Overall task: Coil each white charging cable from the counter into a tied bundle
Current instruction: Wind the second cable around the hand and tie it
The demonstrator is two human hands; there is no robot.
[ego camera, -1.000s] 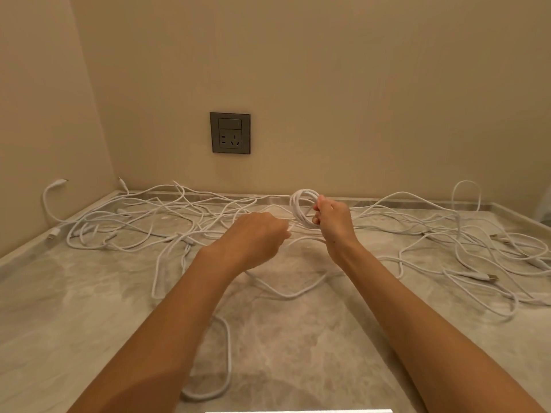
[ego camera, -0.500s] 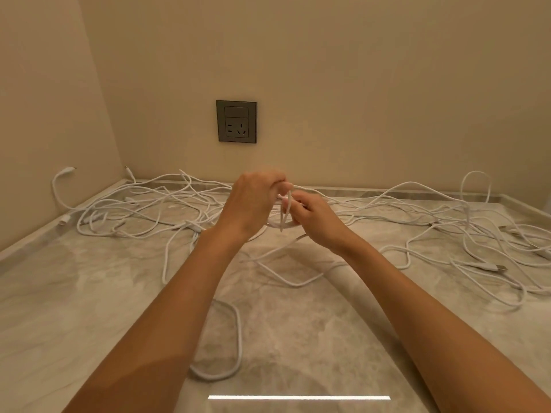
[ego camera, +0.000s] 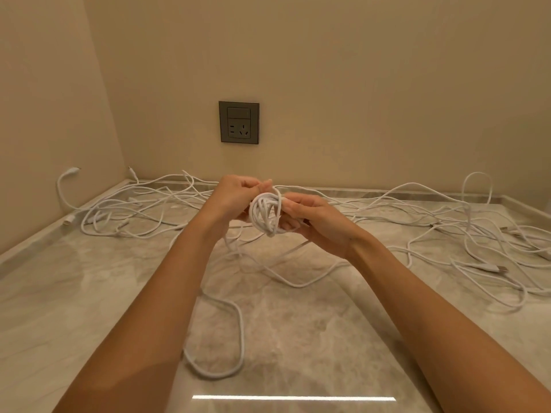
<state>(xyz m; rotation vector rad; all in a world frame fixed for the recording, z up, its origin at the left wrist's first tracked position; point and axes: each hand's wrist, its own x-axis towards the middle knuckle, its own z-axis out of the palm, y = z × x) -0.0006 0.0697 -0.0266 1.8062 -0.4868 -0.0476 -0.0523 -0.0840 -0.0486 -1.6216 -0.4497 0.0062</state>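
Across a pale marble counter [ego camera: 89, 293] set into a beige corner, with a grey wall socket [ego camera: 238, 122] on the back wall above it: loose white cables [ego camera: 447, 231] sprawled in tangles along the back edge, left and right, plugs showing here and there. Nearer, on the bare stone, one slack loop [ego camera: 238, 329] running up toward the hands; probably the unwound tail of the cable in work, though hard to trace behind the arms. Holds up, clear of the stone and about midway between the two tangles, a small coil [ego camera: 265, 216] of several turns, ring facing the camera, slightly taller than wide, long axis near upright. Grips it from the right with the right hand [ego camera: 316, 222], fingers curled round the coil's right side. Meets it from the left with the left hand [ego camera: 235, 198], fingers curled, pinching a strand at the coil's top. Looks like the wrapping stage, with one strand already crossing the turns from top to bottom beside the right hand. Calls next, by judgement, for passing the free end round the waist of the ring, across its long axis, left hand leading since it has the strand, right hand only steadying. Risks the turns springing loose if the right grip eases.
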